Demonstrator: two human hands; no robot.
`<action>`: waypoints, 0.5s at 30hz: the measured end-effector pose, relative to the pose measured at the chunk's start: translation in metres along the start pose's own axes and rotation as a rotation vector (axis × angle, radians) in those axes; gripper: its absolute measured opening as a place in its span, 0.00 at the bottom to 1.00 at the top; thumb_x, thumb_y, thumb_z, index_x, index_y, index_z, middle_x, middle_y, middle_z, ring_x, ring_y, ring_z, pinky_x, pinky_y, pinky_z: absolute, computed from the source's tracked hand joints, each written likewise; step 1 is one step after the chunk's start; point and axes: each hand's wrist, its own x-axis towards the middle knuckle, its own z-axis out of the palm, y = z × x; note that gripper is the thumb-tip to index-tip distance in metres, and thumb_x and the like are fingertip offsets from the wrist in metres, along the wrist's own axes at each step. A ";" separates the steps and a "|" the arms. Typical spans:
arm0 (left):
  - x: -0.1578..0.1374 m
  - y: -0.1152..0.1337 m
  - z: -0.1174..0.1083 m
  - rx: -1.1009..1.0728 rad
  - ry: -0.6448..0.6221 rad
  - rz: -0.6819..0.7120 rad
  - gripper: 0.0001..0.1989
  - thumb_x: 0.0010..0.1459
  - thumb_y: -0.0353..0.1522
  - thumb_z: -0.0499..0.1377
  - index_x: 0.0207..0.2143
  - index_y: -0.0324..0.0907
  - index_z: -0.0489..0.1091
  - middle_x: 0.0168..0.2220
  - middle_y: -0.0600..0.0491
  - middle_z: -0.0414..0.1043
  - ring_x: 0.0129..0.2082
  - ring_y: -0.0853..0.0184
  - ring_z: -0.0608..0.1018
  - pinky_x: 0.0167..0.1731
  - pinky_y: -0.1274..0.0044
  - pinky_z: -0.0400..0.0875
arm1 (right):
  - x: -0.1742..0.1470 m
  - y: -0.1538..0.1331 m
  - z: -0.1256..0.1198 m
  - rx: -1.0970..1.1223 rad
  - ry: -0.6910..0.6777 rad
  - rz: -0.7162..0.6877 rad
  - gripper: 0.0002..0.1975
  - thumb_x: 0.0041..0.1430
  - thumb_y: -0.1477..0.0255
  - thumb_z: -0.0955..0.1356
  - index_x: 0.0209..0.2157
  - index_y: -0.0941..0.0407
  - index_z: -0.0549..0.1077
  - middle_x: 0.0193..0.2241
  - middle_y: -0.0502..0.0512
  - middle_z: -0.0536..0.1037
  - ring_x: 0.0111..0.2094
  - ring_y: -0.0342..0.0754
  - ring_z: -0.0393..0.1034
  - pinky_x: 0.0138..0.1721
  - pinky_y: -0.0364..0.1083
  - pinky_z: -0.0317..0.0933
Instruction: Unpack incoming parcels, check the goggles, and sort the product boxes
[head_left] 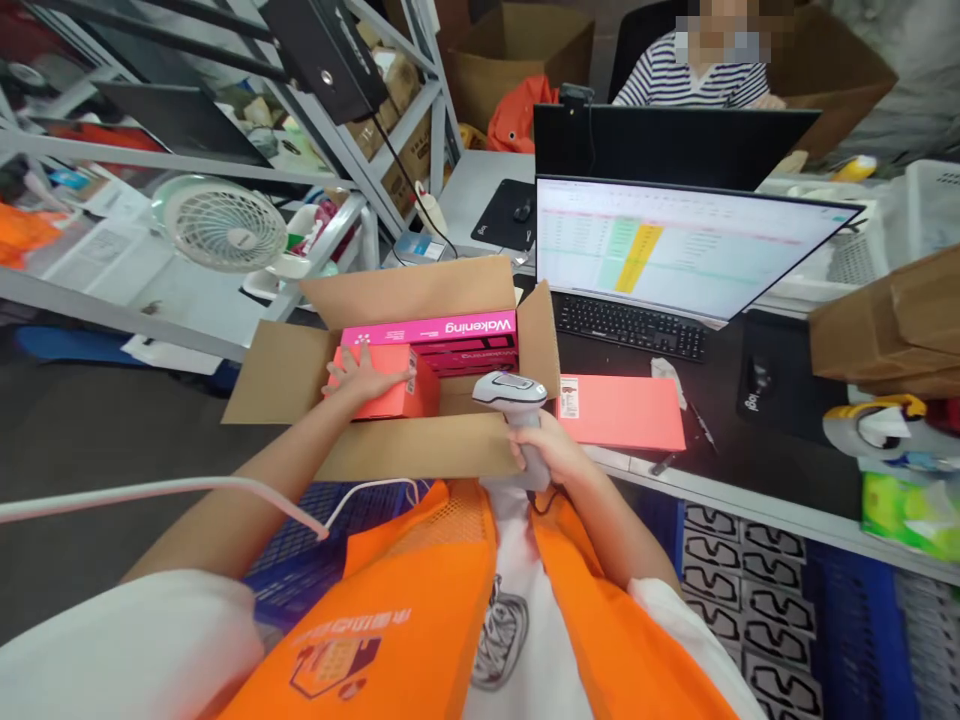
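Observation:
An open cardboard box [420, 448] stands in front of me with its flaps spread. Inside, pink boxes [420, 332] marked "Wakening" lie along the far wall, and a coral-red box [421, 388] sits at the left. My left hand [361, 378] rests on that red box, its fingers spread over the top. A white and grey barcode scanner [510, 390] is gripped by the handle in my right hand [551, 447], over the near right corner of the cardboard box. Another coral-red box [626, 412] with a white label lies on the desk to the right.
A lit monitor [675, 250] and a keyboard [630, 325] stand beyond. Brown cartons [892, 320] and a tape dispenser [874, 425] are on the right. A fan [225, 225] sits on the left shelf. A person in a striped shirt [667, 75] is behind the monitors.

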 end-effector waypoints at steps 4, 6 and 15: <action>-0.006 0.003 -0.002 -0.005 0.035 -0.013 0.71 0.39 0.66 0.65 0.76 0.49 0.36 0.77 0.40 0.24 0.72 0.26 0.36 0.61 0.33 0.42 | -0.001 0.001 -0.001 0.006 -0.027 -0.006 0.19 0.43 0.68 0.73 0.38 0.57 0.69 0.16 0.46 0.73 0.14 0.44 0.63 0.16 0.41 0.55; -0.009 0.001 -0.005 -0.022 0.054 -0.005 0.69 0.39 0.65 0.65 0.76 0.51 0.38 0.77 0.41 0.27 0.72 0.26 0.39 0.62 0.34 0.44 | -0.002 -0.001 -0.001 0.006 -0.024 -0.008 0.20 0.42 0.68 0.74 0.38 0.57 0.69 0.16 0.46 0.73 0.14 0.44 0.63 0.17 0.41 0.56; -0.012 -0.027 -0.056 -0.240 0.142 0.058 0.60 0.46 0.53 0.69 0.75 0.42 0.47 0.71 0.34 0.47 0.70 0.37 0.57 0.69 0.53 0.53 | -0.005 -0.012 0.006 0.056 0.018 -0.069 0.20 0.43 0.66 0.74 0.38 0.58 0.70 0.16 0.46 0.72 0.14 0.42 0.61 0.18 0.41 0.56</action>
